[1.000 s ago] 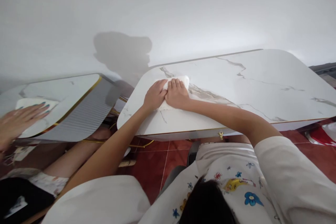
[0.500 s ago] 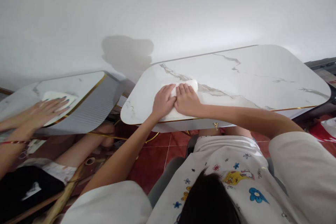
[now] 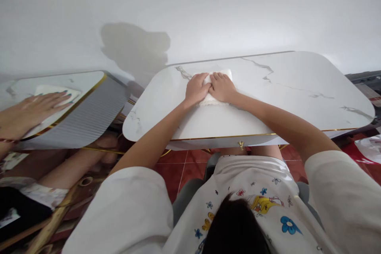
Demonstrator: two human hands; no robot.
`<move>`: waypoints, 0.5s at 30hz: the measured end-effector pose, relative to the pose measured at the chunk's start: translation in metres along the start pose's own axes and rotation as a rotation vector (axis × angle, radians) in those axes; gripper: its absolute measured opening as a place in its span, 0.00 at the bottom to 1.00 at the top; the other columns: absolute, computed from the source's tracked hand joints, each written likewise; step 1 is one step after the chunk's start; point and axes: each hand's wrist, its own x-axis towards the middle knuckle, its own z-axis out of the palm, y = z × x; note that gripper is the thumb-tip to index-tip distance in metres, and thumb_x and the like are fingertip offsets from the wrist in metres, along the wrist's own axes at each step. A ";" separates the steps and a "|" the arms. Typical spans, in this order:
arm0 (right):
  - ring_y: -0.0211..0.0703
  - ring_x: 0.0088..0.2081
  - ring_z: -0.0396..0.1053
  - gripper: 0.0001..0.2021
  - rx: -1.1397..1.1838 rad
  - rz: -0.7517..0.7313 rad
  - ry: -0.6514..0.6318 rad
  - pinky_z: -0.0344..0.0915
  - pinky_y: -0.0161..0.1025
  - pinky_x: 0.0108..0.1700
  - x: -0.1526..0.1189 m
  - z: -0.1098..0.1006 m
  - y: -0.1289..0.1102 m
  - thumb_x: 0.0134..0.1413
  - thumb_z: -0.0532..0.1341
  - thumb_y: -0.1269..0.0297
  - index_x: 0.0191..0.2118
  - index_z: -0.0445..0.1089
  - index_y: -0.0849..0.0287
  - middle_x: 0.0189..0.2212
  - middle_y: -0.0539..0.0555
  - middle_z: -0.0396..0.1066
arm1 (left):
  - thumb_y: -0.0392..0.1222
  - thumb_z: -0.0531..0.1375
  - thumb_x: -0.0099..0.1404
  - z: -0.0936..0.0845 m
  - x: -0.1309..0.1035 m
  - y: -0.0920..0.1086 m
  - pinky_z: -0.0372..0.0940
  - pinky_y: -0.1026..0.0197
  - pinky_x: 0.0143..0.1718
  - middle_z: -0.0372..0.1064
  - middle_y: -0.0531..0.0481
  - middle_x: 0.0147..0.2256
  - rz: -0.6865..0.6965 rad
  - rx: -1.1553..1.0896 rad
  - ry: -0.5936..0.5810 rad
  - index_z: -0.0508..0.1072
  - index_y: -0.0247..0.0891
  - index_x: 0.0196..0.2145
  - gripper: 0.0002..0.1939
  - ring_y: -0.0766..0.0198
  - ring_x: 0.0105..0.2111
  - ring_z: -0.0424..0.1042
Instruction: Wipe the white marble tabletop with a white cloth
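A folded white cloth (image 3: 217,101) lies on the white marble-patterned tabletop (image 3: 297,103), left of its middle. My left hand (image 3: 197,88) presses the cloth's left side, its fingers close together and partly curved over it. My right hand (image 3: 222,86) grips the cloth from the right, with fingers pointing away from me. The two thumbs meet over the cloth. Both palms hide much of it, so its folds under them cannot be made out.
At left, a co-worker's hand (image 3: 44,105) presses another white cloth (image 3: 55,88) on a second marble-patterned table (image 3: 86,77) with a ribbed grey side. A small gold drawer knob (image 3: 241,145) juts from my table's front. A white wall (image 3: 208,16) rises behind.
Both my hands and the cloth have slid away from me and slightly right, from the front edge toward the table's back. The co-worker's hand and cloth sit farther left in view.
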 end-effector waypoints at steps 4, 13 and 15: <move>0.60 0.64 0.57 0.26 0.022 0.025 0.004 0.51 0.54 0.65 0.036 0.010 0.024 0.63 0.47 0.67 0.62 0.60 0.78 0.63 0.72 0.61 | 0.41 0.54 0.59 0.018 0.041 -0.020 0.57 0.46 0.65 0.71 0.45 0.57 -0.009 -0.052 0.022 0.73 0.42 0.55 0.26 0.49 0.59 0.66; 0.58 0.63 0.60 0.26 0.021 0.023 0.064 0.53 0.53 0.64 0.099 0.030 0.071 0.63 0.47 0.65 0.61 0.63 0.74 0.61 0.68 0.65 | 0.41 0.54 0.60 0.038 0.103 -0.034 0.55 0.51 0.65 0.70 0.48 0.59 -0.088 -0.052 0.019 0.72 0.44 0.57 0.27 0.51 0.61 0.64; 0.58 0.63 0.59 0.26 0.017 0.036 0.063 0.52 0.52 0.65 0.109 0.033 0.077 0.63 0.47 0.65 0.62 0.62 0.74 0.62 0.68 0.64 | 0.41 0.54 0.60 0.041 0.112 -0.036 0.56 0.52 0.65 0.70 0.49 0.59 -0.103 -0.043 0.027 0.73 0.45 0.57 0.26 0.52 0.61 0.65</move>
